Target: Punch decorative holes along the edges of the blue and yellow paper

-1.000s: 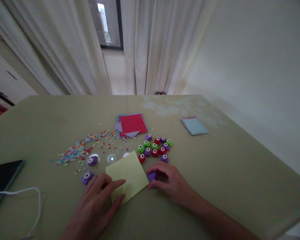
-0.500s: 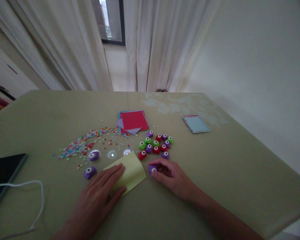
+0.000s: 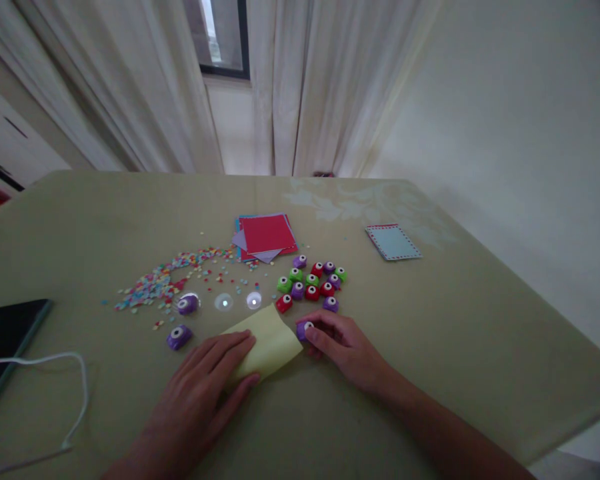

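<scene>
My left hand (image 3: 210, 373) holds a sheet of yellow paper (image 3: 275, 340) on the table, with its fingers over the top and its thumb along the near edge. The sheet's right edge curls up slightly. Between thumb and fingers, my right hand (image 3: 343, 343) grips a small purple craft punch (image 3: 304, 330) with a white, eye-like button. The punch is at the paper's right corner; whether the corner is inside its slot, I cannot tell. Just beyond, a cluster of red, green and purple punches (image 3: 312, 280) stands. Another purple punch (image 3: 179, 337) lies left of my left hand.
Colourful paper confetti (image 3: 155, 285) spreads on the left, near a purple punch (image 3: 187, 304) and two clear discs (image 3: 224, 303). Coloured paper squares (image 3: 269, 233) lie farther back, and a pale blue stack (image 3: 393, 241) to the right. A dark tablet (image 3: 10, 333) and white cable (image 3: 80, 387) occupy the left edge.
The yellow paper has shifted right with my left hand, closing the gap to the purple punch. My right thumb has moved onto the punch's button. The view has tilted slightly.
</scene>
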Demonstrator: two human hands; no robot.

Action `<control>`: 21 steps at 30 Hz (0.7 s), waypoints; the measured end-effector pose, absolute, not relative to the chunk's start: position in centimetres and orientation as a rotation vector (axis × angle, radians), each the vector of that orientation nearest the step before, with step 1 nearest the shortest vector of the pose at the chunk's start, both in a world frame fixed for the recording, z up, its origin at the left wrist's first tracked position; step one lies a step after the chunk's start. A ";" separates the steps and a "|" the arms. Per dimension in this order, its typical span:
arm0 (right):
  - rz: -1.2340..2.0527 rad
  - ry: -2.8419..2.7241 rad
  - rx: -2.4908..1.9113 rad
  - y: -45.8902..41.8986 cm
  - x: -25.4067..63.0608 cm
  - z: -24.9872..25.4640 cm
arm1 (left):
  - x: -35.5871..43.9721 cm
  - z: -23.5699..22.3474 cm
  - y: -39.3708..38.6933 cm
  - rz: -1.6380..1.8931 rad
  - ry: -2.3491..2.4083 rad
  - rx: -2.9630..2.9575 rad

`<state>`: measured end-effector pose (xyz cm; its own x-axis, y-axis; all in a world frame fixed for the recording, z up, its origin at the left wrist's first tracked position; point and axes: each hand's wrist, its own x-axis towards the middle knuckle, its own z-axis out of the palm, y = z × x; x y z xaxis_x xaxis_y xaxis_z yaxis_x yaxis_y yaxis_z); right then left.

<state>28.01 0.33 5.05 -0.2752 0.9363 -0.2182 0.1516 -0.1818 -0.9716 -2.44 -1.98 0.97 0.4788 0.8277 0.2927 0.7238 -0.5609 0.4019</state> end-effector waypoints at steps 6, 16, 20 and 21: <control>1.522 -1.412 -1.304 0.2 27.9 4.9 | -2.4 0.8 -2.2 0.644 1.319 2.502; 1.526 -1.436 -1.319 0.1 28.0 4.7 | -2.1 0.9 -2.2 0.649 1.321 2.554; 1.476 -1.498 -1.365 0.0 27.9 4.8 | -2.1 0.7 -2.2 0.649 1.318 2.592; 1.462 -1.511 -1.375 0.0 27.9 4.9 | -2.1 0.6 -2.2 0.655 1.316 2.606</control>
<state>27.89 0.05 4.94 -0.2664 0.9380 -0.2217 0.2526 -0.1541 -0.9552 -2.14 -2.17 0.60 0.5199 0.7946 0.3135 0.7294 -0.6039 0.3213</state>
